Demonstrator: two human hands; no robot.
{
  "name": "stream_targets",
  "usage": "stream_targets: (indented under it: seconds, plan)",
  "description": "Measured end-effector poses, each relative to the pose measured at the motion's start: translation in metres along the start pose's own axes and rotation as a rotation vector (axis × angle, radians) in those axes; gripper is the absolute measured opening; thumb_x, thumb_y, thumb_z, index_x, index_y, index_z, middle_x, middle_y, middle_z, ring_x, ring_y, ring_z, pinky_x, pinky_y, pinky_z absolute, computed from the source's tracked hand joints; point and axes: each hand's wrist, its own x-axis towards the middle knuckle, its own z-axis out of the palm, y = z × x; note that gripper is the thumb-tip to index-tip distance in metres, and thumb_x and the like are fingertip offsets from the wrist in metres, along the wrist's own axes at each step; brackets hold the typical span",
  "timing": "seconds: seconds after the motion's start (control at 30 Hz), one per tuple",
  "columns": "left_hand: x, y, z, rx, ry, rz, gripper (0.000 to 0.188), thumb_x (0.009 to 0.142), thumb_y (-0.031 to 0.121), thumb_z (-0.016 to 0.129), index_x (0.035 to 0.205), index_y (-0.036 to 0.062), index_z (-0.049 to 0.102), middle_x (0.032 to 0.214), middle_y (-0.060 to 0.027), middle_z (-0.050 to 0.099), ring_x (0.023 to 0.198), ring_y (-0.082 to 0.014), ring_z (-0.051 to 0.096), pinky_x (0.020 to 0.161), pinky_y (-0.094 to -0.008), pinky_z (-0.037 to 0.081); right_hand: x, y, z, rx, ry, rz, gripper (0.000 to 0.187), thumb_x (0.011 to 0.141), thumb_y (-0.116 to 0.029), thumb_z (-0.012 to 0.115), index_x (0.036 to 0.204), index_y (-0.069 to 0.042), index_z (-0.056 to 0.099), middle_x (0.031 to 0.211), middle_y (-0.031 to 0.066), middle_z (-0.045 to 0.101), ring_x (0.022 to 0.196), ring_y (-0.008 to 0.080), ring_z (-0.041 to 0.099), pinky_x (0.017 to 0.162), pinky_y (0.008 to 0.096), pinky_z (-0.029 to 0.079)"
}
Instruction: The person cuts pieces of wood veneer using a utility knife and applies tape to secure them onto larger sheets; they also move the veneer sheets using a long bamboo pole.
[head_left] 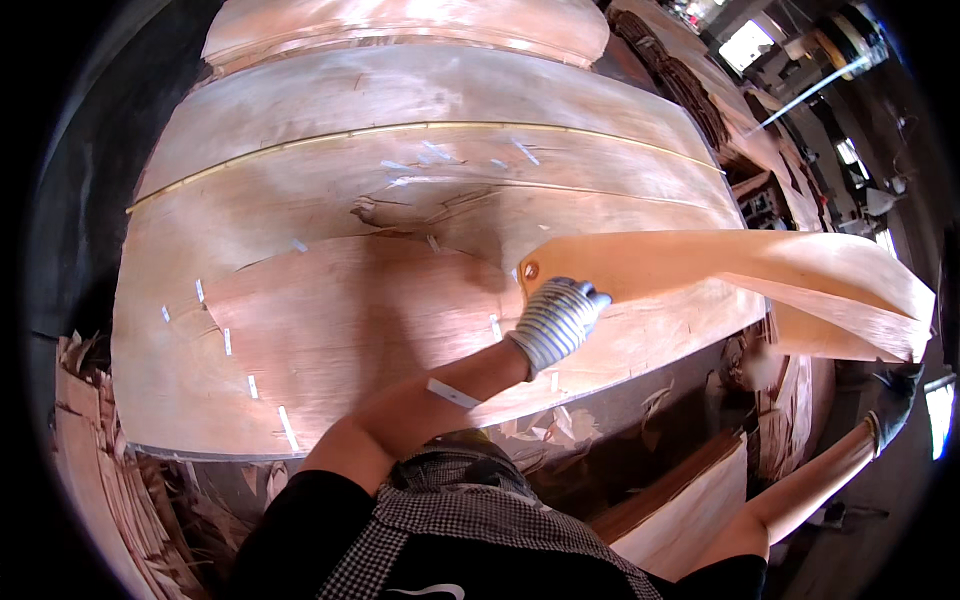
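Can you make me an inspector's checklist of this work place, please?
Surface: big pale wood sheet, cracked near the middle
Job's things: loose curved wood piece, knot or hole near its left end; reddish wood patch with white tape bits along its edges
Clutter: wood scraps below the near edge
Hands: left hand at the loose piece's left end, right hand at its lower right corner; both gloved, grips unclear
Cables: nothing seen
Surroundings: stacked wood sheets

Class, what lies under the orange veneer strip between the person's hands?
Under the left part of the strip lies the large pale sheet; the right part extends past its edge. Whatever the strip covers cannot be seen.
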Motion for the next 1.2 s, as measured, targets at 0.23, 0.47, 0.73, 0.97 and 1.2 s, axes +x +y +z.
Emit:
stream_targets:
  seconds: [0.23,0.47,0.73,0.97,1.2]
  plan:
    - [-0.002,-0.006,-0.124,-0.007,0.030,-0.147,0.014,0.080,0.016,0.060,0.090,0.0071,0.062,0.077,-0.0131,0.061,0.072,-0.0326,0.059,0.066,-0.0439,0.047,0.045,0.198,0.146,0.362,0.010,0.264,0.037,0.092,-0.023,0.051,0.125,-0.005,0.051,0.108,0.0045,0.058,0.097,0.0168,0.055,0.083,0.0306,0.049]
    - [-0.099,-0.086,-0.178,0.375,-0.306,-0.584,0.017,0.086,0.019,0.052,0.096,0.0084,0.061,0.081,-0.0176,0.062,0.075,-0.0357,0.060,0.070,-0.0460,0.048,-0.116,0.287,0.451,0.509,-0.443,0.557,0.017,0.088,-0.019,0.060,0.104,-0.014,0.058,0.076,-0.0044,0.053,0.066,0.0068,0.051,0.060,0.0204,0.044]
    - [-0.120,-0.241,-0.177,0.685,-0.255,-0.774,0.027,0.084,0.012,0.049,0.108,0.0128,0.061,0.098,-0.0141,0.065,0.093,-0.0308,0.061,0.086,-0.0431,0.044,-0.251,0.294,0.573,0.909,-0.565,0.865,0.024,0.085,-0.002,0.059,0.108,-0.010,0.055,0.080,-0.0019,0.053,0.068,0.0070,0.050,0.060,0.0190,0.047]
    - [-0.103,-0.312,-0.142,0.966,0.035,-0.731,0.049,0.083,0.033,0.057,0.127,0.0149,0.049,0.133,-0.0118,0.045,0.125,-0.0335,0.038,0.104,-0.0542,0.024,-0.293,0.270,0.610,0.930,-0.683,0.740,0.021,0.087,-0.001,0.057,0.106,-0.011,0.056,0.066,-0.0051,0.043,0.059,0.0066,0.043,0.057,0.0175,0.041]
    - [-0.147,-0.270,-0.056,0.497,-0.197,-0.743,0.066,0.082,0.042,0.059,0.137,0.0121,0.039,0.146,-0.0175,0.027,0.137,-0.0391,0.019,0.108,-0.0588,0.014,-0.270,0.286,0.621,0.747,-0.565,0.650,0.012,0.086,-0.004,0.059,0.096,-0.010,0.061,0.065,-0.0060,0.043,0.059,0.0064,0.044,0.058,0.0174,0.042]
